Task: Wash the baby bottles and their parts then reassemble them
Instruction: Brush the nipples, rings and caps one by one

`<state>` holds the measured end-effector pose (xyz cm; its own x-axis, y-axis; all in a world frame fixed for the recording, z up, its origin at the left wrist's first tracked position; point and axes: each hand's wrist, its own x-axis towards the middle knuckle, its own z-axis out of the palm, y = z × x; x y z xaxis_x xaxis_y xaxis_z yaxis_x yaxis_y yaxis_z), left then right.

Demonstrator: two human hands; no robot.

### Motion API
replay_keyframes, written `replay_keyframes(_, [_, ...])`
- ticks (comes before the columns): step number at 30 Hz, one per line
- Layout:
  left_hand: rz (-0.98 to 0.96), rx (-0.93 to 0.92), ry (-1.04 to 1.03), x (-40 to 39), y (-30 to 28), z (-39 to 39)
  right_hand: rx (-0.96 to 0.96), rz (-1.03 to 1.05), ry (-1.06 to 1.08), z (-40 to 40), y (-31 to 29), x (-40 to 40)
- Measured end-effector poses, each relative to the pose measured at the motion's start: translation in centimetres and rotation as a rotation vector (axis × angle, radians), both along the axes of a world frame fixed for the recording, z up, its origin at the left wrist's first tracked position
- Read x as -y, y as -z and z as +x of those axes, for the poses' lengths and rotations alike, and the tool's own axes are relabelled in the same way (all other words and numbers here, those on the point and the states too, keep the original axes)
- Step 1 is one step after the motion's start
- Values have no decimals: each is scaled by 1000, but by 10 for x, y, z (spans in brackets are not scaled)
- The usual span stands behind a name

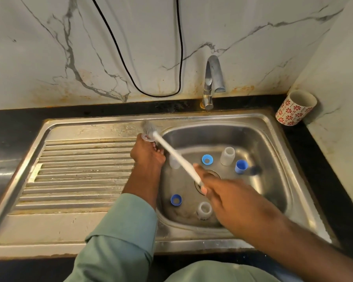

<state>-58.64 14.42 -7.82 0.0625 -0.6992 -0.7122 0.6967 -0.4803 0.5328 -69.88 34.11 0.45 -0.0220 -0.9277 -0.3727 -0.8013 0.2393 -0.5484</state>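
Observation:
My left hand [148,154] holds a small clear bottle part [147,137], perhaps a teat, at the basin's left rim. My right hand [230,197] grips the white handle of a bottle brush [175,155], whose blurred bristle head is at the part. In the steel basin [263,139] lie two blue rings [207,159] [175,200], a blue cap [240,166], a clear bottle [227,156] upright, a second clear bottle [174,162] behind the brush handle, and a clear piece [204,210] near the front.
A ribbed steel drainboard [80,174] lies left of the basin. The chrome tap [211,82] stands at the back, with no water seen running. A red-flowered cup [296,107] sits on the black counter at back right. A black cable [130,78] hangs on the marble wall.

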Motion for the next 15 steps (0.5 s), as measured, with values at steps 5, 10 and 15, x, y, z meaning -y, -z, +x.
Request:
replay_keyframes(5, [47,12,64,-9,-5,-20,-79,29,41,-1,12,37])
replay_keyframes(10, [79,31,16,4,0,-4,-70,-14,1,-8,0,-3])
replay_keyframes(15, [56,47,69,-7,-2,-19,-21,47,82,-8,14,28])
